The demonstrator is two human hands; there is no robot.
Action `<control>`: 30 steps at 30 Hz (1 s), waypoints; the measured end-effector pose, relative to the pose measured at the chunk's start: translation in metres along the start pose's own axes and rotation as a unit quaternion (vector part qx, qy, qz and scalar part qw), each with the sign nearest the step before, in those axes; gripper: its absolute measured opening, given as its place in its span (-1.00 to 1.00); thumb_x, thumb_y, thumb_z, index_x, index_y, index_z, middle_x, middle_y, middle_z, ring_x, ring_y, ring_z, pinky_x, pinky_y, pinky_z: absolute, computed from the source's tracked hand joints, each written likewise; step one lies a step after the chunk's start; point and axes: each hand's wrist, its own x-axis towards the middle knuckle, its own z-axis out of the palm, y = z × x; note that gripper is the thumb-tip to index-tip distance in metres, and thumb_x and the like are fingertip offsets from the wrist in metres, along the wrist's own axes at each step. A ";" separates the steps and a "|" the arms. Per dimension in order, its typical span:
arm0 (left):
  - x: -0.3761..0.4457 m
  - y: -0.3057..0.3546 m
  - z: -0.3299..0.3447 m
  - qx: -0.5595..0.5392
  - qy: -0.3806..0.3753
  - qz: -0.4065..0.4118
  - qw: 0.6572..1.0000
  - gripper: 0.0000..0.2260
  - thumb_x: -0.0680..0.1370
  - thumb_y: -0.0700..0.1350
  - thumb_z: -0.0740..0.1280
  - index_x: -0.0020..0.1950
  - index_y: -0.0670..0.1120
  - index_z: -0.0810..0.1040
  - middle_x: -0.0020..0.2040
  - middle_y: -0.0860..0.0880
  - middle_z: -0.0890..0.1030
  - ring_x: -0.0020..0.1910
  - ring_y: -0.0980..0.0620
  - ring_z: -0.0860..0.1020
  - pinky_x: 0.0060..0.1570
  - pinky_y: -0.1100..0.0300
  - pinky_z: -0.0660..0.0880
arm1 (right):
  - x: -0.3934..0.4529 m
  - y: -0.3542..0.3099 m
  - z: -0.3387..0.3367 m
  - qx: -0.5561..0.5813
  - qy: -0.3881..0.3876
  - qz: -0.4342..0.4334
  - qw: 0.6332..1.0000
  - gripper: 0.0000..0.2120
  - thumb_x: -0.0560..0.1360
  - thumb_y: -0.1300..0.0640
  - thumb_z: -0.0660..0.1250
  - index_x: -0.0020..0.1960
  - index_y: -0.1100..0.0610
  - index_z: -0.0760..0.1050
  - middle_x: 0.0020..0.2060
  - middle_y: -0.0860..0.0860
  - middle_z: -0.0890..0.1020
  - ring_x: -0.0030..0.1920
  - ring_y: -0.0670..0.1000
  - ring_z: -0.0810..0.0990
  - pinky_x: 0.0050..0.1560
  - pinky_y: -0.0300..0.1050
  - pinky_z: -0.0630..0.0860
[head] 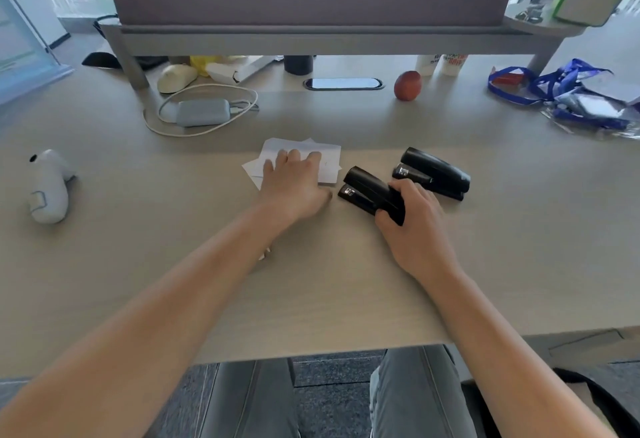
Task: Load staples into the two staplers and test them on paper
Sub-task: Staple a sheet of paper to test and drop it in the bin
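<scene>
Knees in grey trousers (415, 399) poke out under the near edge of the worktop (329, 299), with both bare forearms reaching forward over it. Going left to right: far left there's a white controller-looking gadget (48, 186) lying on its side, then further back a grey power brick (202, 112) with its white cable (207, 129) looped around it. Around the middle, the left hand (294, 188) is spread flat, palm down, pressing on a small messy pile of white paper (330, 160), fingers open and not gripping anything. Just beside the paper, the right hand (414, 219) is wrapped around the back end of a black stapler (367, 188), fingers curled closed on it, with the stapler's nose pointing toward the paper. A second black stapler (433, 172) sits on the worktop just behind and to the right, not touched by either hand. Further back there's a red apple (407, 85), and far right a pile of blue lanyards (571, 91).
</scene>
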 end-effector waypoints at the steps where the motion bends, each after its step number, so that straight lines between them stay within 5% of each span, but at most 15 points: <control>1: 0.005 -0.001 0.002 0.003 0.006 0.001 1.000 -0.44 0.55 0.14 0.30 0.48 -0.06 0.33 0.33 -0.20 0.45 0.39 -0.25 0.35 0.37 -0.19 0.28 | 0.000 0.001 0.001 -0.001 0.004 -0.002 1.000 -0.71 0.49 0.09 0.39 0.20 0.05 0.51 0.08 -0.02 0.60 0.13 0.10 0.49 0.11 0.07 0.48; 7: 0.005 -0.002 0.013 0.098 0.118 0.065 0.986 -0.78 0.59 -0.09 0.18 0.15 -0.15 0.48 0.02 -0.17 0.56 0.04 -0.22 0.47 -0.15 0.01 0.29 | 0.000 0.001 0.000 0.008 0.002 0.002 1.000 -0.69 0.50 0.09 0.38 0.23 0.00 0.51 0.09 -0.07 0.60 0.16 0.07 0.49 0.17 0.07 0.47; 15: 0.008 -0.012 0.010 -0.047 0.134 0.061 0.988 -0.79 0.55 -0.14 0.26 -0.10 -0.27 0.59 -0.01 -0.21 0.58 0.07 -0.20 0.48 -0.06 -0.10 0.50 | -0.001 -0.001 -0.003 0.019 0.005 0.006 1.000 -0.70 0.49 0.07 0.39 0.22 0.00 0.53 0.06 -0.09 0.62 0.13 0.04 0.51 0.09 0.00 0.46; 24: -0.002 -0.003 -0.020 -0.154 0.249 0.015 0.956 -0.86 0.53 -0.24 0.21 0.06 -0.16 0.48 -0.11 -0.18 0.60 -0.14 -0.25 0.50 -0.28 0.06 0.28 | -0.006 -0.008 -0.008 0.071 0.060 0.043 0.995 -0.75 0.55 0.08 0.38 0.21 0.07 0.50 0.10 -0.04 0.61 -0.02 0.01 0.53 -0.15 -0.24 0.33; 26: -0.007 0.000 -0.026 -0.233 0.235 0.004 0.944 -0.88 0.47 -0.29 0.23 -0.01 -0.18 0.44 -0.16 -0.15 0.53 -0.19 -0.21 0.44 -0.32 0.06 0.25 | -0.006 -0.009 -0.013 0.123 0.065 0.076 0.987 -0.80 0.55 0.09 0.37 0.17 0.04 0.49 0.01 -0.07 0.63 -0.06 -0.01 0.54 -0.19 -0.36 0.35; 30: -0.022 0.003 -0.032 -0.404 0.152 -0.050 0.901 -0.90 0.46 -0.26 0.32 -0.05 -0.14 0.55 -0.16 -0.05 0.62 -0.21 -0.07 0.54 -0.34 0.15 0.42 | -0.010 -0.015 -0.027 0.263 0.077 0.147 0.950 -0.81 0.53 0.15 0.38 0.13 -0.01 0.51 -0.09 -0.06 0.73 -0.11 -0.05 0.73 -0.14 -0.14 0.56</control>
